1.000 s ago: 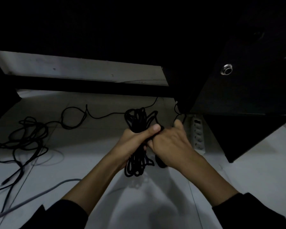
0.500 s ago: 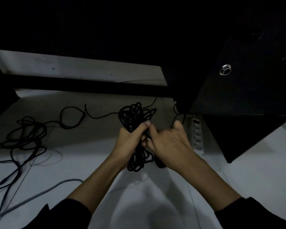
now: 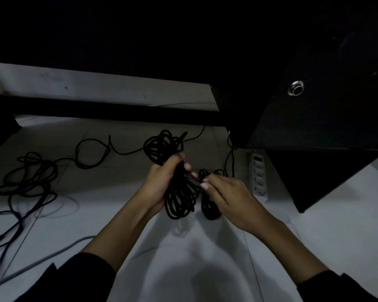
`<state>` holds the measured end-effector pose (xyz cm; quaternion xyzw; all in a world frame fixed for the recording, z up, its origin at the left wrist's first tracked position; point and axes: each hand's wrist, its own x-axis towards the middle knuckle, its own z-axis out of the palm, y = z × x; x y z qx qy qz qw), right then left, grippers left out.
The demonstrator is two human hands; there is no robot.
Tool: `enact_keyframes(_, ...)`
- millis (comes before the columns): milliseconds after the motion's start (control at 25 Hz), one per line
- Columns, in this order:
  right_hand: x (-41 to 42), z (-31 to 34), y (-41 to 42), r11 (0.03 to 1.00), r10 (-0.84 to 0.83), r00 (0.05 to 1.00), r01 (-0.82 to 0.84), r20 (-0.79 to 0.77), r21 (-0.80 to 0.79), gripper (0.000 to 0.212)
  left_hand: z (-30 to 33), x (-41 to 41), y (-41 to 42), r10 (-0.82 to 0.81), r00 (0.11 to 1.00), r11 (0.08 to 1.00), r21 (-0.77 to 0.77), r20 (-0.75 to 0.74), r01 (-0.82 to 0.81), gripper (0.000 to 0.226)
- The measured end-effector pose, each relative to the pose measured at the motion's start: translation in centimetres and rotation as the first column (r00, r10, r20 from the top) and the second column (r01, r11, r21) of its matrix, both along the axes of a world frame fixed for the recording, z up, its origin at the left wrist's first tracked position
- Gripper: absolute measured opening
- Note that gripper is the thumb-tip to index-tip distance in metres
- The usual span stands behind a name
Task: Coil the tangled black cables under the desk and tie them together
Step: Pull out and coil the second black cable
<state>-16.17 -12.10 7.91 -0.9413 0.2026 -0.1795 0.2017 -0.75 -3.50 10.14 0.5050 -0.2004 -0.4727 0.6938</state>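
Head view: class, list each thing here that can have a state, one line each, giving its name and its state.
Coiled black bundle: gathered in loops, gripped at its middle, hanging off the floor.
Left hand: curled round the bundle.
Right hand: pinching a cable strand beside the bundle.
Loose black cables: tangled on the floor, untouched.
Grey cable: lying slack on the floor.
Power strip: flat on the floor; switch unreadable.

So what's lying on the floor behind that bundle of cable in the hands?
Behind the coiled bundle gripped by the left hand, one thin black cable trails across the floor toward a loose tangle at left. The bundle hides the floor directly behind it.
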Motion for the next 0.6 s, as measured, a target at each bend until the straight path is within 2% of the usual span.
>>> enact_keyframes(80, -0.4, -0.5, -0.5, 1.0, 0.016, 0.998, -0.017, -0.057, -0.011, 0.031, 0.0, 0.0, -0.1, -0.013, 1.0, 1.0, 0.027, 0.006, 0.013, 0.036)
enact_keyframes(240, -1.0, -0.5, -1.6, 0.986, 0.012, 0.993, -0.032, -0.115, -0.166, 0.035, 0.0, 0.6, 0.0, -0.089, 0.989, 0.99, 0.123, 0.116, 0.075, 0.032)
enact_keyframes(400, -1.5, -0.1, -2.8, 0.966, -0.014, 0.992, -0.02, -0.127, -0.259, 0.041, 0.1, 1.4, 0.1, -0.152, 0.983, 0.978, 0.16, 0.1, 0.135, 0.028)
enact_keyframes(520, -1.8, -0.1, -3.8, 0.958, -0.002, 0.998, -0.015, -0.062, -0.285, 0.033, -0.6, 1.9, 0.1, -0.2, 0.955, 0.959, 0.243, 0.221, 0.145, 0.03)
enact_keyframes(600, -1.8, 0.2, -4.1, 0.96, 0.025, 0.999, -0.035, -0.042, -0.278, 0.025, -1.1, 2.2, 0.1, -0.274, 0.898, 0.931, 0.328, 0.343, 0.159, 0.031)
